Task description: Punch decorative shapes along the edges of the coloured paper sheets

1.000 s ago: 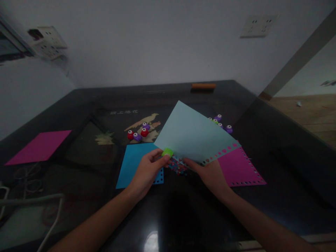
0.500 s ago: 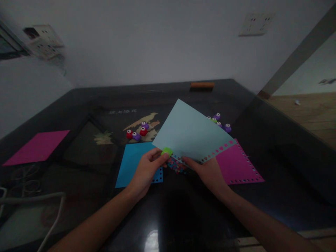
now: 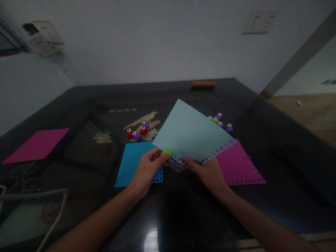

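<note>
Looks like a room at home set up for crafting: glossy black counter [image 3: 262, 140] with bird artwork under glass, wall outlets [image 3: 259, 21] on plain white walls, wood floor [image 3: 309, 112] past its right edge.

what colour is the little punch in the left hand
Bright green punch, pinched by the left hand; the head view shows it best.

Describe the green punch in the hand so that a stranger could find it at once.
On the dark table, find the pale blue sheet held up at the centre. At its near left corner, the left hand pinches a small green punch. The other punches lie untouched further back.
</note>
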A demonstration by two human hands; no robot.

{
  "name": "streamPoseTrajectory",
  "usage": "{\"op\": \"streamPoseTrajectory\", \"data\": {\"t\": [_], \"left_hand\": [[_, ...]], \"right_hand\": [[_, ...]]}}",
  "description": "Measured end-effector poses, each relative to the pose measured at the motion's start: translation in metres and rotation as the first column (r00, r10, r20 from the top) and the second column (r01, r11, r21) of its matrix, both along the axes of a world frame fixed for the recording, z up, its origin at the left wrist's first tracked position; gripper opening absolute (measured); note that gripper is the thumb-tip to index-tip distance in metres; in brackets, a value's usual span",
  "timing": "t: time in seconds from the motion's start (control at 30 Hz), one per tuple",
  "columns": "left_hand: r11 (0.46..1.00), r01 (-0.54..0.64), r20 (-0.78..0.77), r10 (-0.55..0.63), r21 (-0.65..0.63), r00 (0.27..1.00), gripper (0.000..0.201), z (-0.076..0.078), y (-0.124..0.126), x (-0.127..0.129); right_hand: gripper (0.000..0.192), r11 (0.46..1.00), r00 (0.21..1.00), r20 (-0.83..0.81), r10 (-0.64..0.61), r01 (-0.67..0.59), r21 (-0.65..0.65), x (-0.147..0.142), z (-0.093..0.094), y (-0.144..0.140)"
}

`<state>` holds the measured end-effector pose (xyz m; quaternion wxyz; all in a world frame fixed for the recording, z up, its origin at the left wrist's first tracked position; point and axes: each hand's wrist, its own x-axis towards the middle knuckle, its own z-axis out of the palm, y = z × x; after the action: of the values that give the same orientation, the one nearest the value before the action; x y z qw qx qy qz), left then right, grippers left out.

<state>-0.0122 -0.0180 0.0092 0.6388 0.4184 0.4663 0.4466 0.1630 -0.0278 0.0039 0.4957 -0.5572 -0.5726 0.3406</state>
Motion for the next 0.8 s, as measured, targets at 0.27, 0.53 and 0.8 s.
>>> {"op": "streamPoseTrajectory", "data": {"t": [0.27, 0.53, 0.8], "left_hand": [[1.000, -0.010, -0.051, 0.011, 0.009, 0.999, 0.022, -0.0021, 0.0011, -0.0009], [1.000, -0.014, -0.066, 0.015, 0.019, 0.998, 0.021, -0.0033, 0.0019, -0.0012], [1.000, -0.012, -0.062, 0.013, 0.009, 0.998, 0.024, -0.0010, 0.0011, -0.0011]], "right_hand": [[0.031, 1.000, 1.000, -0.013, 0.007, -0.008, -0.013, 0.0011, 0.0003, -0.0003], [0.028, 1.000, 1.000, -0.013, 0.017, -0.018, -0.022, 0.0014, 0.0006, 0.0004], [0.034, 1.000, 1.000, -0.021, 0.014, -0.015, -0.014, 0.0000, 0.0030, 0.0003]]}}
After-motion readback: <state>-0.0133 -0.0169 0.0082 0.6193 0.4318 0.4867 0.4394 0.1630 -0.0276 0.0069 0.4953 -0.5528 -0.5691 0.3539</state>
